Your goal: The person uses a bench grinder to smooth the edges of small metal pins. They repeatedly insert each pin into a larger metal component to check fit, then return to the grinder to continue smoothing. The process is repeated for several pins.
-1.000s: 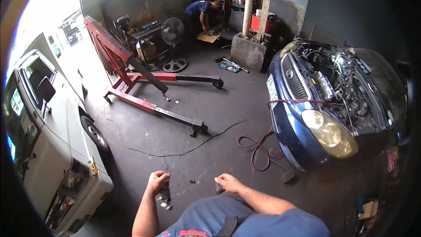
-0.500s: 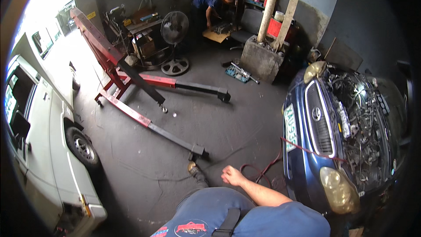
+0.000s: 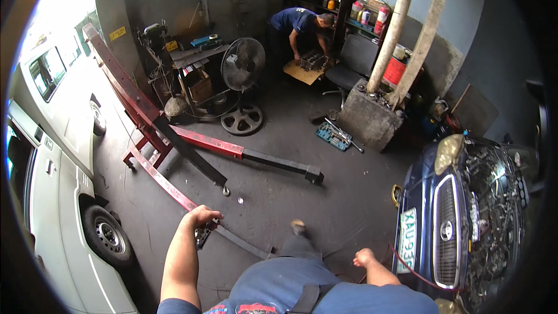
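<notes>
While our view has swung off the floor, we now have our left hand (image 3: 200, 217) back low left, gripping a dark tool (image 3: 203, 236), our right hand (image 3: 364, 257) loosely curled and empty beside the blue car (image 3: 465, 221).

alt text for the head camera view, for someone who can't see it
Seen from above, a person walks across a garage floor, the left hand carrying a small dark tool and the right hand empty. A red engine hoist stands ahead, with a white vehicle to the left, a blue car with its hood open to the right, and another person bent over at the back.
</notes>
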Demonstrator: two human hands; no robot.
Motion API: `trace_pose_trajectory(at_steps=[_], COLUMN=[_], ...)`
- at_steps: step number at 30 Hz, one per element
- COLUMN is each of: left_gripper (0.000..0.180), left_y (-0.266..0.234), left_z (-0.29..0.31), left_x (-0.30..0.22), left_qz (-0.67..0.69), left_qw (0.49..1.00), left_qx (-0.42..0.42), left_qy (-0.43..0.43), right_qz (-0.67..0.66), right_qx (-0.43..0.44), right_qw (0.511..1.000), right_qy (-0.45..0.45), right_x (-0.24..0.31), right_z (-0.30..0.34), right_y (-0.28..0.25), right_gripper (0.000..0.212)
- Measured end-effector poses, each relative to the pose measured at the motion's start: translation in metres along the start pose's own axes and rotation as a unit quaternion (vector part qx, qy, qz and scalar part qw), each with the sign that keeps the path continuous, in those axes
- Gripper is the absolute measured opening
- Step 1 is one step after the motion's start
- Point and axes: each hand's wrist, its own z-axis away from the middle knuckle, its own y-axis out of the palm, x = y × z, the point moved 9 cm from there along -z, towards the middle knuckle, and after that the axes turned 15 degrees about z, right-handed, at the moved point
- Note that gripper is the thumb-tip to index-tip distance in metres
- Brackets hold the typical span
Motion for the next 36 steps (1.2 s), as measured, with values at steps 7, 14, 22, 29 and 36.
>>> trace_pose_trajectory(at_steps=[7, 14, 22, 29, 36], left_gripper=[0.02, 0.02, 0.021, 0.032, 0.047], left_y=[0.009, 0.056, -0.008, -0.23, -0.386], left_z=[-0.146, -0.095, -0.248, -0.43, -0.518], left_x=[0.103, 0.238, 0.045, -0.211, -0.33], left_qz=[0.059, 0.379, 0.45, 0.473, 0.538], left_qw=[0.972, 0.837, 0.842, 0.868, 0.814], left_qx=[0.133, 0.034, 0.093, 0.136, 0.199], left_qy=[-0.182, -0.394, -0.283, -0.058, -0.093], right_qz=[0.274, 0.268, 0.229, 0.235, 0.192], right_qx=[0.058, -0.096, -0.012, 0.139, 0.041], right_qw=[0.93, 0.935, 0.895, 0.796, 0.75], right_qy=[-0.238, -0.213, -0.383, -0.541, -0.631], right_x=[0.266, 0.553, 0.854, 1.089, 1.373], right_z=[-0.139, -0.22, -0.152, -0.085, -0.021], right_y=[0.033, -0.095, 0.002, 0.177, 0.235], right_gripper=[0.018, 0.029, 0.024, 0.024, 0.024])
